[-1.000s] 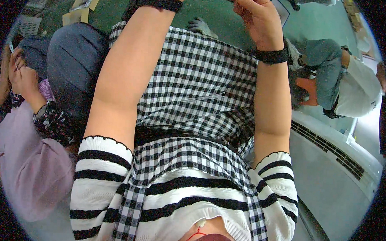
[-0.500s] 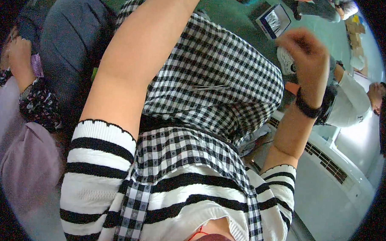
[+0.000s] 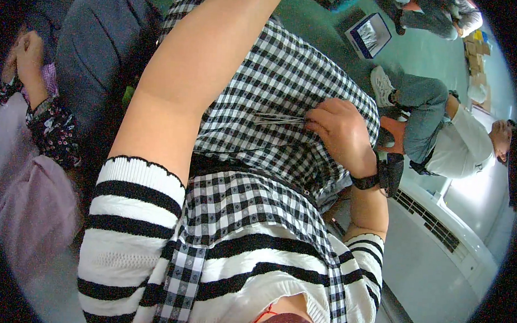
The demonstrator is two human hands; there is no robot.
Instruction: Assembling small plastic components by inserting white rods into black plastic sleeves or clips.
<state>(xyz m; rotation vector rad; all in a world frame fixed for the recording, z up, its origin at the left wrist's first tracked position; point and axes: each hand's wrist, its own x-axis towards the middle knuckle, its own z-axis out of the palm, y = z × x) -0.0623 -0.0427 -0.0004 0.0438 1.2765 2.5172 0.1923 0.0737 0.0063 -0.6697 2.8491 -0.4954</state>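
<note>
Below me I see a smooth green floor (image 3: 427, 50), an open blue-rimmed box (image 3: 368, 35), stacked brown cartons (image 3: 476, 55) and a long white vented unit (image 3: 433, 224).

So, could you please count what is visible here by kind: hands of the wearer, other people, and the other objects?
Wearer's hands in view: 1, the right hand, holding thin metal rods against the checked skirt
Other people: 3
Black wrist straps: 1
Open boxes on the floor: 1
Total: 6
</note>
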